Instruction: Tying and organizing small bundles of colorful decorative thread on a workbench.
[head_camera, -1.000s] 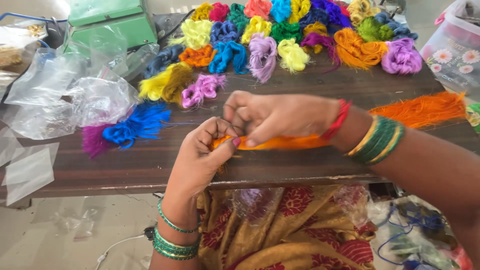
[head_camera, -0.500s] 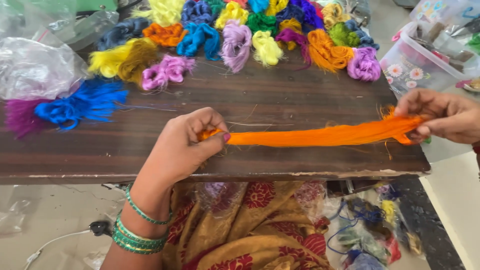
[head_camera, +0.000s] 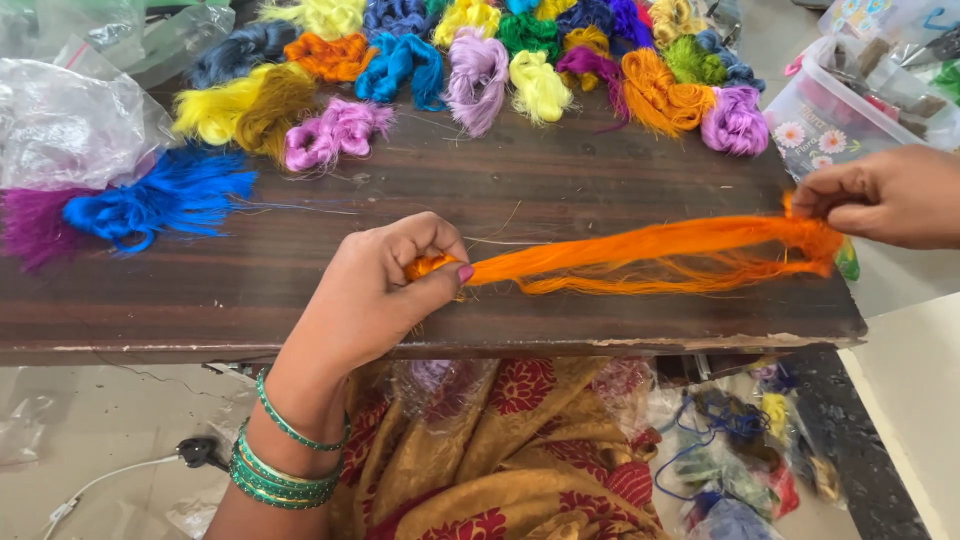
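Orange thread bundle (head_camera: 650, 255): stretched level above the near edge of the dark wooden board (head_camera: 560, 190), spanning from centre to right; strands mostly drawn straight, a loose loop sagging along the lower right side, so the straightening looks partly done and some smoothing appears left.
Left hand (head_camera: 385, 290): fist closed tight round the bundle's left end, a small orange tuft showing between thumb and fingers; green bangles on the wrist.
Right hand (head_camera: 885, 195): fingers pinched shut on the bundle's right end, beyond the board's right edge; wrist cut off by the frame.
Far side of board: row of thread bundles, yellow (head_camera: 215, 105), pink (head_camera: 335, 130), lilac (head_camera: 475, 80), another orange (head_camera: 655, 90); blue bundle (head_camera: 165, 195) at left.
Plastic bags (head_camera: 70, 110): far left, contents unclear.
Plastic box (head_camera: 850, 95): far right, partly cut off, contents hard to make out.
Below the board: patterned cloth, tangled items indistinct.
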